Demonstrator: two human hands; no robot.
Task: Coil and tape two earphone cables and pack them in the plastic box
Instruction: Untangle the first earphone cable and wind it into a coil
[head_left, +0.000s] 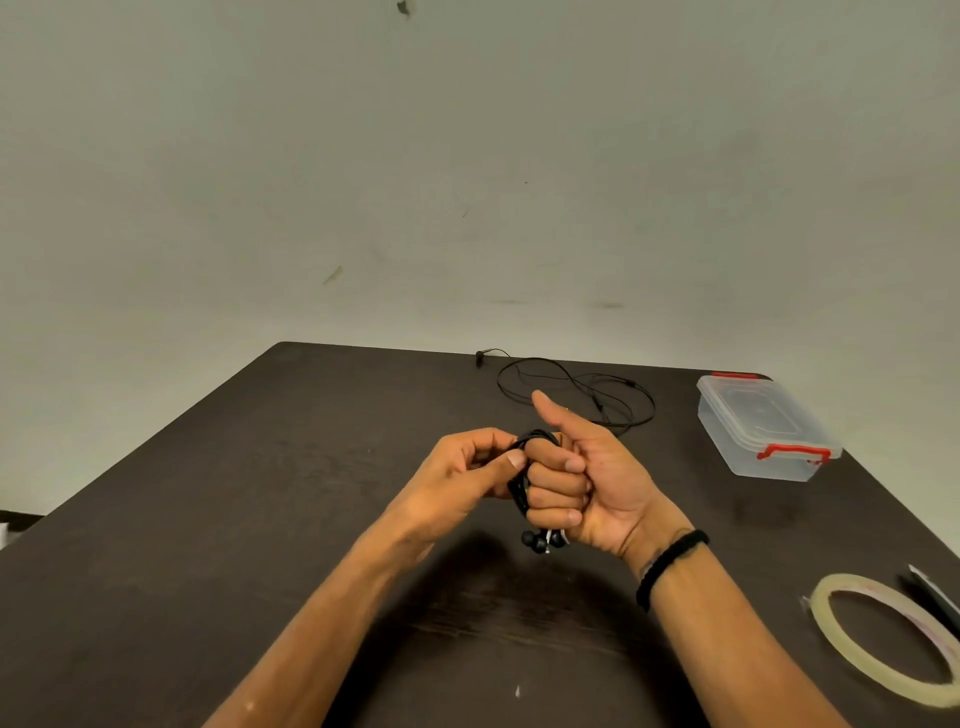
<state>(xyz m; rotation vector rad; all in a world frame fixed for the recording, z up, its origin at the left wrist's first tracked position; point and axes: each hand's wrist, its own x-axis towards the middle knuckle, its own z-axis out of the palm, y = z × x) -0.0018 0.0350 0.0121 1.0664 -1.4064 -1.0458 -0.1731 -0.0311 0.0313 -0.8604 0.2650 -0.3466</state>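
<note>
The coil (521, 480) of black earphone cable is wound round the curled fingers of the right hand (582, 483), thumb up, earbuds (543, 540) dangling below. The left hand (467, 475) pinches its strands. Light, limp, springy — it will likely unwind unless pinched across all loops. A second cable (574, 392) lies loose near the closed box (763, 428); tape (883, 636) sits right.

Head camera, 1 view: looks forward and down, near hands, over dark table (260, 519), wall beyond.
</note>
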